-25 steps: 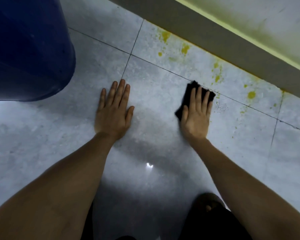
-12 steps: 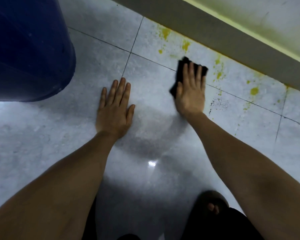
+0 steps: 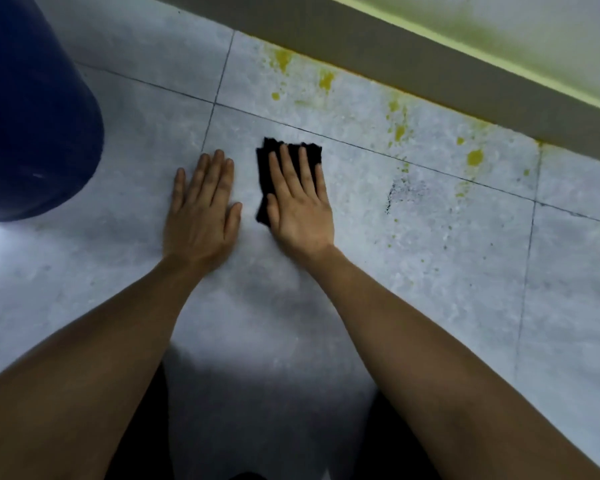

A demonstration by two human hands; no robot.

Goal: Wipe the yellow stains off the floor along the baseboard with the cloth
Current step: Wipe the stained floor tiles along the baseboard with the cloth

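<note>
Pale tiled floor (image 3: 430, 271), yellow stains (image 3: 474, 156) untouched at upper right.
My right hand (image 3: 300, 199), flat on the cloth (image 3: 274, 147), has slid back beside my splayed, empty left hand (image 3: 201, 209).

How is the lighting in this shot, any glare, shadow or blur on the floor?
Head view: uneven light, with a bright glare patch at the left edge beside the blue barrel; a soft shadow darkens the floor between the forearms; the right hand on the black cloth looks slightly blurred; the baseboard bows from wide-angle distortion.
</note>
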